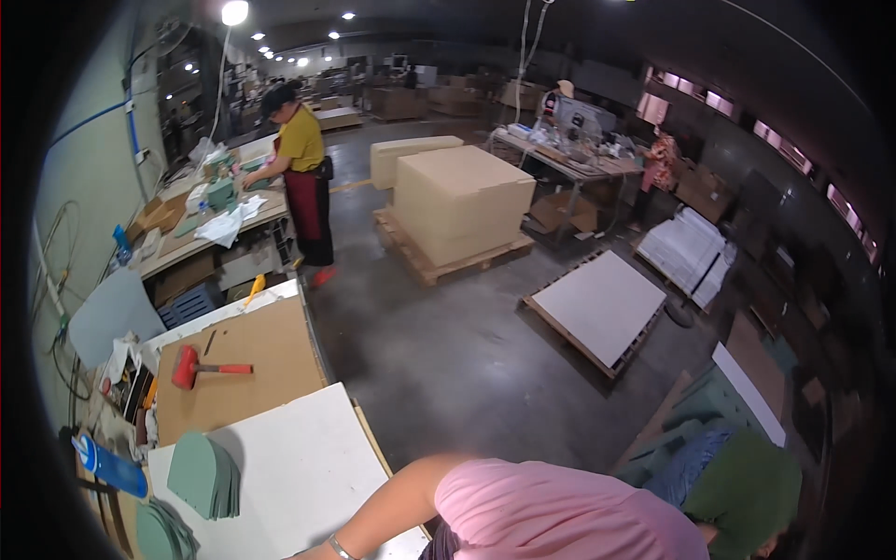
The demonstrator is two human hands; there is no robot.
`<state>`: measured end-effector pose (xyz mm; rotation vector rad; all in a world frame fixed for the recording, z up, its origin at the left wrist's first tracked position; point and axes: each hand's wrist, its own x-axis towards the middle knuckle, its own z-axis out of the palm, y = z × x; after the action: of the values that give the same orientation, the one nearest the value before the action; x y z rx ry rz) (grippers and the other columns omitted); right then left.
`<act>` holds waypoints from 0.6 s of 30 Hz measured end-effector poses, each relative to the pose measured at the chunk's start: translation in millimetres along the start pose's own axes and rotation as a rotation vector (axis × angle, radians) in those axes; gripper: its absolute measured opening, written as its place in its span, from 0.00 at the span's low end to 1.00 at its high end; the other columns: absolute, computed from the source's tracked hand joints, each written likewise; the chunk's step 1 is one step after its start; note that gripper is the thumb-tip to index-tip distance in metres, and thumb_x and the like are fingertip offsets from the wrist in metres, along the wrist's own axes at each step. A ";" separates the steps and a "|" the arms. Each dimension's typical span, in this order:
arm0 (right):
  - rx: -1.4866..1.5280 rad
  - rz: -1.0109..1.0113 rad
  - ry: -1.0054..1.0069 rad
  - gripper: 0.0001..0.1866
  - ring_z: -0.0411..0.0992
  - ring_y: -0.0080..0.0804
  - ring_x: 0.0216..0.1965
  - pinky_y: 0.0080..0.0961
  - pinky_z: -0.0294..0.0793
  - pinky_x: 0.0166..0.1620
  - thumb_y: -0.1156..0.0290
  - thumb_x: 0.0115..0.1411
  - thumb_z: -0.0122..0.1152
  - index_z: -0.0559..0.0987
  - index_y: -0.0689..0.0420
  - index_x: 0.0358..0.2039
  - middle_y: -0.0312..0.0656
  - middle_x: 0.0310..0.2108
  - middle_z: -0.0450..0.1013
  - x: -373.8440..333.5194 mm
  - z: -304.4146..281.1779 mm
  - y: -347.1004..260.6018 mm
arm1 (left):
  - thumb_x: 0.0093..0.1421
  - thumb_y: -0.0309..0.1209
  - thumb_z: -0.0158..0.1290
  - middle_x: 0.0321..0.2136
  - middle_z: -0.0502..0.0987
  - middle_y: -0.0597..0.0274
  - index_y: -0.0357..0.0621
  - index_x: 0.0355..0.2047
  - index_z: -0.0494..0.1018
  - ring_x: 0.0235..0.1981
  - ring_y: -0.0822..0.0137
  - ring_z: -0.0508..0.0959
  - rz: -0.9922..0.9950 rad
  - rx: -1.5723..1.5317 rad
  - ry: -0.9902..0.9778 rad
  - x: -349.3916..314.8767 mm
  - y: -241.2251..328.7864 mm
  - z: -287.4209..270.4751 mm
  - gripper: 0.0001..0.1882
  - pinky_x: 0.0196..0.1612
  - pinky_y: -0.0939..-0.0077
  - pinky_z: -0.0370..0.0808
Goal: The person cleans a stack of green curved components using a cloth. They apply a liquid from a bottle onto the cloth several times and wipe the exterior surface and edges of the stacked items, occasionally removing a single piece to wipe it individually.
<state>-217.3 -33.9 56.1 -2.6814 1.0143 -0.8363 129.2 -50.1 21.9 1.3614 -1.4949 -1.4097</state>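
Neither of my hands shows in the head view. An arm in a pink sleeve (560,504) crosses the lower edge; whether it is mine I cannot tell. Its bare forearm (401,504) wears a metal wristband (341,547) and reaches left over a white board (303,457), where the frame cuts off its hand. A stack of green rounded pieces (201,474) lies on that board. Another green stack (161,532) sits at the lower left, partly cut off.
A red mallet (210,368) lies on a brown board (280,350). Beside the table are a blue bottle (114,467) and tools. A person in yellow (301,140) works at the farther bench. A person in green (747,490) bends at the right. Pallets (448,269) hold large blocks and sheets.
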 end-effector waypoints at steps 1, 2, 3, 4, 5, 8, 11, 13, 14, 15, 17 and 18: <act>-0.007 0.010 0.009 0.60 0.54 0.57 0.69 0.60 0.62 0.60 0.38 0.31 0.75 0.63 0.34 0.69 0.46 0.72 0.52 1.7 3.9 1.0 | 0.56 0.55 0.56 0.16 0.70 0.59 0.45 0.22 0.71 0.17 0.61 0.69 0.020 0.088 -0.016 -7.6 -6.4 4.5 0.25 0.25 0.60 0.70; 0.008 0.000 0.019 0.62 0.54 0.58 0.69 0.60 0.62 0.60 0.39 0.29 0.76 0.63 0.34 0.69 0.46 0.73 0.51 4.6 8.1 1.3 | 0.56 0.54 0.56 0.17 0.71 0.58 0.44 0.23 0.72 0.18 0.61 0.69 0.040 0.163 -0.031 -14.3 -13.6 7.8 0.24 0.26 0.60 0.71; 0.021 -0.009 0.029 0.63 0.55 0.58 0.69 0.60 0.62 0.60 0.39 0.28 0.77 0.63 0.35 0.69 0.46 0.73 0.51 6.2 8.8 1.8 | 0.56 0.53 0.57 0.18 0.72 0.58 0.44 0.24 0.73 0.19 0.60 0.70 0.062 0.224 -0.043 -18.5 -19.9 10.3 0.23 0.28 0.60 0.71; 0.017 -0.004 0.036 0.63 0.55 0.58 0.69 0.60 0.62 0.60 0.39 0.28 0.77 0.63 0.35 0.69 0.46 0.73 0.51 7.6 9.7 2.4 | 0.56 0.52 0.57 0.19 0.72 0.57 0.43 0.25 0.73 0.20 0.60 0.71 0.078 0.283 -0.055 -24.2 -28.0 10.6 0.22 0.29 0.60 0.71; -0.014 0.001 0.022 0.63 0.55 0.58 0.69 0.59 0.62 0.61 0.39 0.27 0.77 0.64 0.35 0.69 0.47 0.73 0.52 7.4 10.6 2.2 | 0.55 0.51 0.57 0.20 0.73 0.56 0.43 0.26 0.74 0.21 0.59 0.71 0.092 0.330 -0.062 -29.0 -33.8 12.4 0.21 0.30 0.60 0.72; 0.000 -0.014 0.034 0.63 0.57 0.58 0.68 0.57 0.63 0.62 0.39 0.25 0.77 0.66 0.36 0.68 0.48 0.72 0.53 8.9 12.8 6.8 | 0.55 0.47 0.59 0.23 0.75 0.54 0.41 0.29 0.76 0.24 0.58 0.73 0.127 0.438 -0.072 -38.8 -48.6 10.8 0.20 0.33 0.60 0.73; 0.069 -0.045 0.100 0.63 0.59 0.59 0.66 0.56 0.64 0.62 0.39 0.24 0.78 0.68 0.37 0.67 0.49 0.71 0.55 6.1 16.0 8.8 | 0.54 0.44 0.60 0.25 0.77 0.52 0.40 0.32 0.77 0.27 0.56 0.75 0.144 0.514 -0.069 -47.9 -60.6 4.8 0.18 0.37 0.60 0.74; 0.094 -0.056 0.143 0.62 0.60 0.60 0.65 0.56 0.65 0.61 0.40 0.24 0.79 0.69 0.38 0.67 0.50 0.71 0.56 3.6 15.6 9.0 | 0.54 0.42 0.61 0.27 0.79 0.51 0.39 0.34 0.78 0.29 0.55 0.76 0.152 0.552 -0.058 -53.0 -66.3 1.7 0.18 0.39 0.60 0.74; 0.075 -0.053 0.124 0.62 0.61 0.61 0.64 0.56 0.65 0.61 0.40 0.24 0.79 0.69 0.38 0.67 0.50 0.70 0.56 2.2 14.3 7.2 | 0.54 0.41 0.61 0.28 0.79 0.50 0.38 0.35 0.79 0.30 0.55 0.77 0.151 0.566 -0.048 -58.2 -71.3 -1.9 0.18 0.40 0.60 0.75; 0.056 -0.049 0.104 0.62 0.62 0.61 0.63 0.57 0.65 0.61 0.41 0.23 0.79 0.69 0.37 0.67 0.50 0.70 0.56 0.3 12.9 5.5 | 0.54 0.40 0.62 0.29 0.80 0.50 0.38 0.36 0.80 0.31 0.54 0.78 0.148 0.583 -0.043 -61.3 -74.5 -6.6 0.18 0.41 0.60 0.75; 0.068 -0.029 0.098 0.62 0.61 0.61 0.64 0.57 0.65 0.61 0.41 0.24 0.79 0.69 0.37 0.67 0.50 0.70 0.56 -2.8 8.3 3.7 | 0.53 0.38 0.62 0.31 0.81 0.48 0.37 0.39 0.81 0.33 0.53 0.79 0.142 0.615 -0.023 -63.5 -79.3 -15.1 0.18 0.44 0.60 0.76; 0.071 -0.007 0.093 0.62 0.61 0.61 0.64 0.57 0.65 0.61 0.41 0.25 0.79 0.69 0.37 0.67 0.50 0.71 0.56 -4.1 5.5 3.1 | 0.53 0.37 0.63 0.32 0.82 0.48 0.37 0.40 0.81 0.35 0.53 0.80 0.138 0.626 -0.011 -66.8 -83.2 -20.3 0.18 0.45 0.59 0.76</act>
<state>-218.5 -33.9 48.7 -2.6098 0.9753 -0.9883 184.0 18.5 -42.1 1.5613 -2.0991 -0.8900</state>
